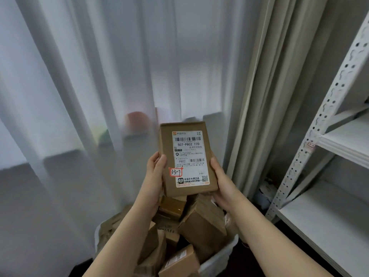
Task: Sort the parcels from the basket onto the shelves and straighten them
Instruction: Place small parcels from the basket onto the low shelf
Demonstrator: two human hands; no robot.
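Above the basket (221,256), a flat cardboard parcel (187,158) is held upright, the grip of left hand (156,174) and right hand (221,182) closed on its long edges. It is judged light, stiff and best held there.

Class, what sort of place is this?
Probably a parcel sorting room: a white basket heaped with brown cardboard parcels, a labelled brown cardboard box held by left hand and right hand, and white perforated metal shelves.
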